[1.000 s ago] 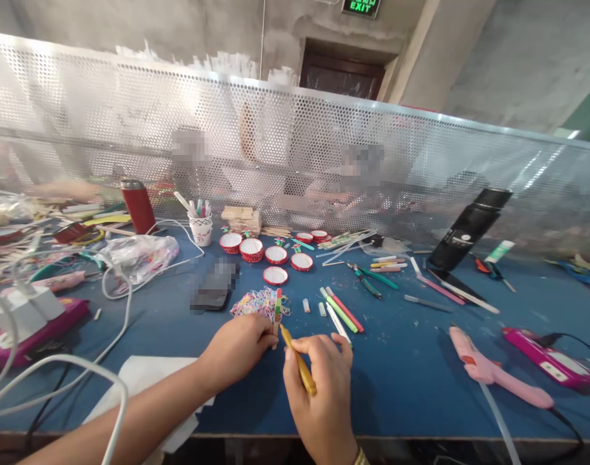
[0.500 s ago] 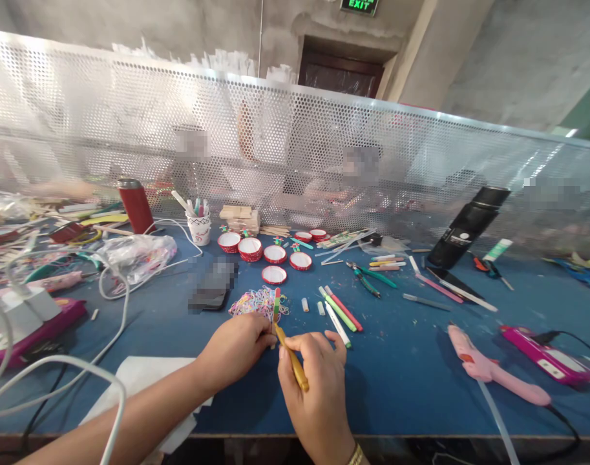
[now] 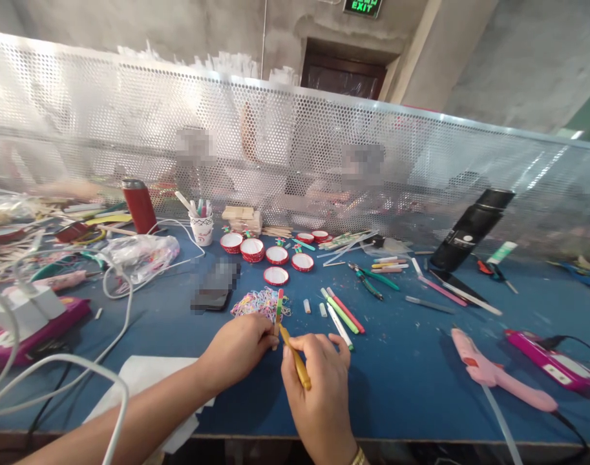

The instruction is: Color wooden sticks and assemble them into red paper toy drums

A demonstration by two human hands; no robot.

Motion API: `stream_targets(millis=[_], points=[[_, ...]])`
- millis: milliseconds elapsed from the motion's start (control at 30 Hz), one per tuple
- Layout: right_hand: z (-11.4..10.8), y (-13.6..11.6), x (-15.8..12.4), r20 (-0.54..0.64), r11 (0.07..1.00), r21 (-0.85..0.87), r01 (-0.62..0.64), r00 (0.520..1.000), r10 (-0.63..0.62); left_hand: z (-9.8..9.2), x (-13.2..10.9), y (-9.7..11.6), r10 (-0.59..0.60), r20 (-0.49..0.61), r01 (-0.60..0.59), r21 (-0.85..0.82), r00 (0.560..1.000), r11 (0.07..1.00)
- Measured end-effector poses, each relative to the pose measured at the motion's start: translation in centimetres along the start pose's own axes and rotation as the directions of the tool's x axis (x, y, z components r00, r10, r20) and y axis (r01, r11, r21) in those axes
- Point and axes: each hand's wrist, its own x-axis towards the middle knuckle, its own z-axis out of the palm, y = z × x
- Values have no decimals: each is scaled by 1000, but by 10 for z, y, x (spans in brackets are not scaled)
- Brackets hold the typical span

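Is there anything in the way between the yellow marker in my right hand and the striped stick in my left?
Nothing visible: the tip of the yellow marker is at the striped stick, touching or nearly so. The multicolored pile lies beyond your left hand, not in between.

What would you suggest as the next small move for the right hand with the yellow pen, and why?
I'd probably make a short stroke with the yellow pen on the stick, below its green band. The right hand holds the pen with its tip at or very near the stick, and the left hand pinches the stick's lower part, seemingly steadying it.
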Motion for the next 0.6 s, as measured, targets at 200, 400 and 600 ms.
stream_targets(millis=[200,400,600], points=[[-1,-1,-2,-47,999,-37,-3,999,1,0,0,1,-15,-6,15,-16,1000,1000],[-3,-2,0,-14,1000,-9,18,1000,-19,-1,0,2,-4,8,4,-1,1000,1000],[-4,-2,1,20,999,21,32,999,-32,-2,-1,3,-6,12,6,4,1000,1000]])
